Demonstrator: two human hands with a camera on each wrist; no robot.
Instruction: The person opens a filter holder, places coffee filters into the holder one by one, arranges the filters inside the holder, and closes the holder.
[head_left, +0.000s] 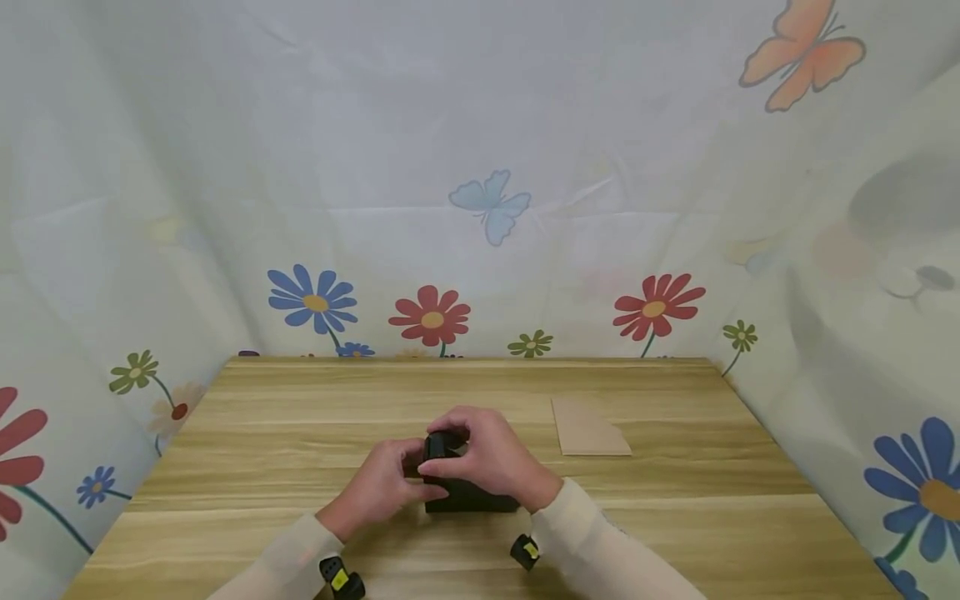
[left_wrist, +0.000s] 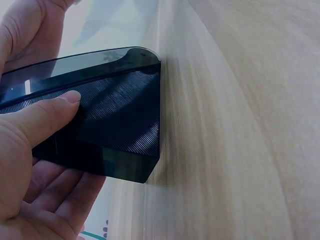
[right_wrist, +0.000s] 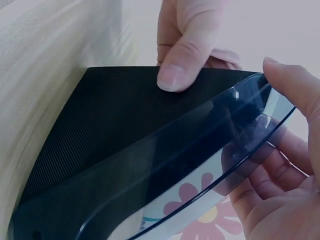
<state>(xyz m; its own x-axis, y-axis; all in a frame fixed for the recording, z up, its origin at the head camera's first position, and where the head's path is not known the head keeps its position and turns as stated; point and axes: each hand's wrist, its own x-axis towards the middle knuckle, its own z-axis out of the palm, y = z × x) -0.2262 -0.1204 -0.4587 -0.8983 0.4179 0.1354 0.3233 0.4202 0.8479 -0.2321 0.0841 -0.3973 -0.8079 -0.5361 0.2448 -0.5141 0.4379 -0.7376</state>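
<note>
A black box (head_left: 472,497) with finely ribbed side faces and a smoky see-through lid (right_wrist: 170,155) stands on the wooden table in front of me. My left hand (head_left: 378,482) grips the box at its left end; in the left wrist view its thumb presses on the ribbed face and the other fingers lie round the far side. With my right hand (head_left: 486,454) I pinch the lid at its upper end, thumb on the edge and fingers behind the clear part. In the right wrist view the lid slants along the top of the ribbed side.
A flat light-brown piece of cardboard (head_left: 588,429) lies on the wooden table (head_left: 337,400), right of and beyond the box. A white curtain (head_left: 360,167) printed with flowers and butterflies hangs behind and at both sides. Small black wrist cameras hang below both sleeves.
</note>
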